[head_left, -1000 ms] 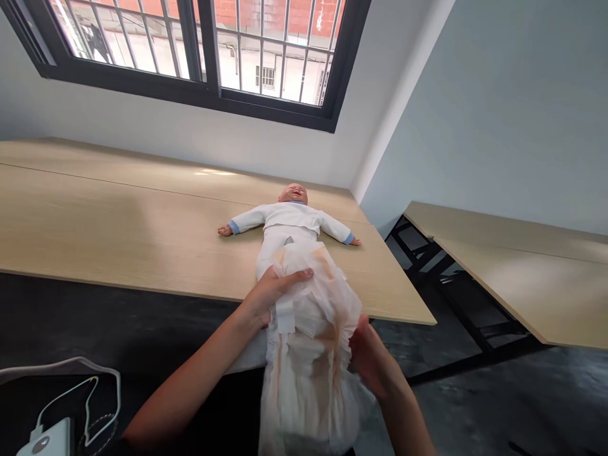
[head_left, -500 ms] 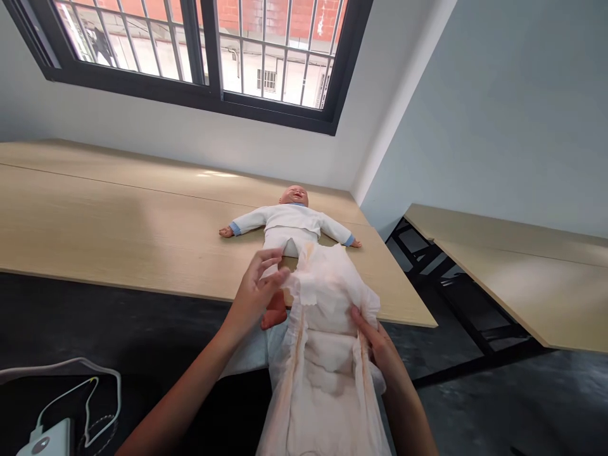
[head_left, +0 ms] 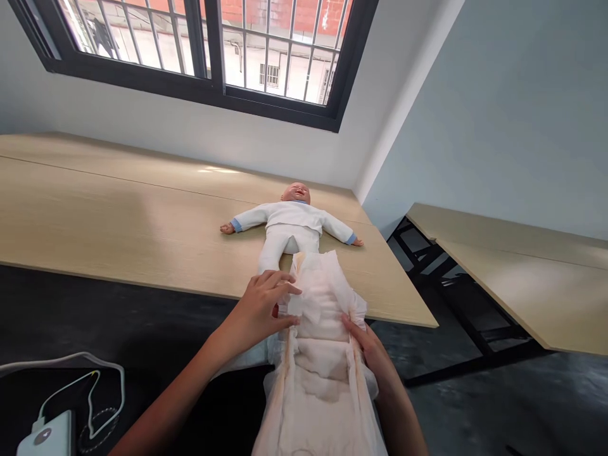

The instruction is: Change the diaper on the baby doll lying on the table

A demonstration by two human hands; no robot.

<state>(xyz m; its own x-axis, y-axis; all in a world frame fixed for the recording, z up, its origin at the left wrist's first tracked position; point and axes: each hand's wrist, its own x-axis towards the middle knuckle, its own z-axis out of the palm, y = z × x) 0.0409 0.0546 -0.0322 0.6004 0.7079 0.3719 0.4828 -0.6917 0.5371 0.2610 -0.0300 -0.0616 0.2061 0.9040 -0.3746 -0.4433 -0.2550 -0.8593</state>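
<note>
Left hand (head_left: 255,313) lower on diaper (head_left: 319,335) (fingers spread); right hand (head_left: 367,347) gripping edge

A black-framed window with steel bars (head_left: 190,95) is set at 12 o'clock, and a red brick wall (head_left: 304,9) is seen through it. A long pale wood-laminate table (head_left: 118,202) is pushed against the white wall (head_left: 190,145) below. At 3 o'clock, a second pale wooden table (head_left: 513,278) is carried on a black metal frame (head_left: 465,304), beneath a pale blue-grey wall (head_left: 498,114). A dark mottled concrete floor (head_left: 498,405) is spread at 4 o'clock.

Matt nonwoven diaper (head_left: 319,342), smooth plastic doll head (head_left: 297,193) w/ cloth suit (head_left: 291,218), matt wood-look tabletop (head_left: 95,202).
</note>
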